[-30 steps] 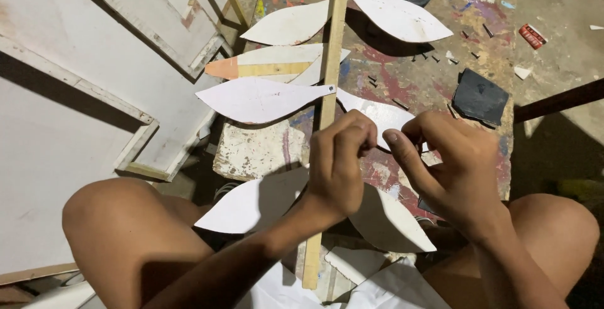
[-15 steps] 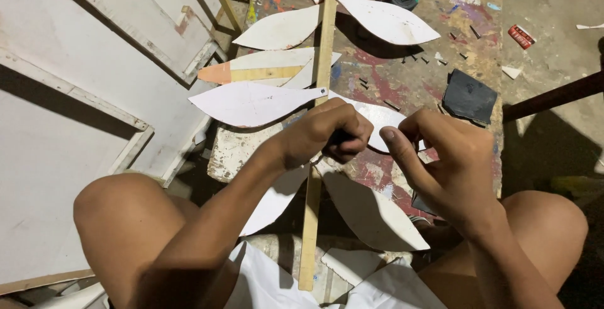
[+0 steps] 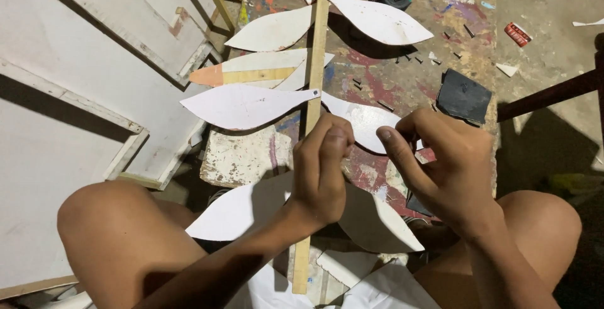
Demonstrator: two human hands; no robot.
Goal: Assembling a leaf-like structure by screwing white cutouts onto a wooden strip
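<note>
Barely shifted, left hand [image 3: 321, 170] pinches wooden strip [image 3: 313, 95]; right hand's [image 3: 443, 167] grip unclear beside leaf cutouts [image 3: 242, 104].

The one camera sits on my head and looks steeply down past my knees [image 3: 119, 233] onto the paint-stained counter [image 3: 251, 155]. It faces forward along the wooden strip [image 3: 313, 63] and sits close, my hands filling the middle. There is no second view.
</note>
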